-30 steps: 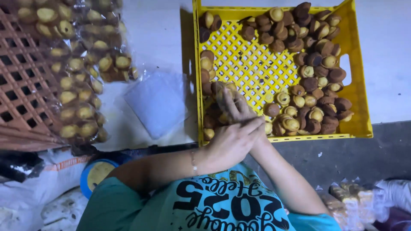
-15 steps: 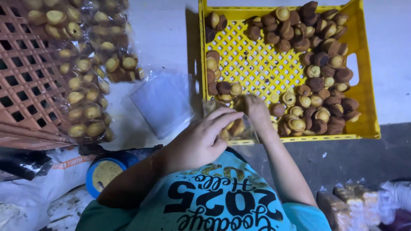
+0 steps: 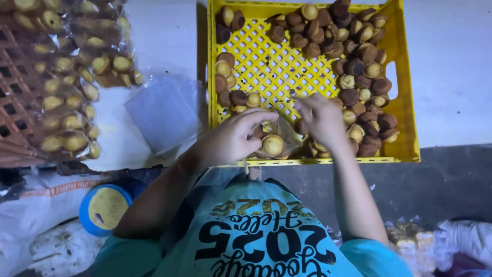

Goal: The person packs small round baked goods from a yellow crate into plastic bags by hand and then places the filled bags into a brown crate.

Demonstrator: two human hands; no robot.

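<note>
Left hand (image 3: 233,138) is sitting at the near edge of the yellow crate (image 3: 405,128), fingers curled loosely, holding a clear plastic bag (image 3: 274,143) with a few small round cakes inside. One golden cake (image 3: 272,145) is showing through the film just beside the left fingertips. Right hand (image 3: 322,119) is hovering over the same bag's far side, fingers bent and pinching at its mouth; can't tell whether it's gripping a cake or only the film. Bag is resting inside the crate against the near wall, between both hands. Loose cakes (image 3: 359,56), brown and golden, are lying piled along the crate's right side and back, a few along the left wall. Crate is sitting on a white counter (image 3: 451,66). Filled bags of cakes (image 3: 77,77) are lying on a brown crate (image 3: 15,87) to the left, with a stack of empty clear bags (image 3: 164,110) between the two crates.
</note>
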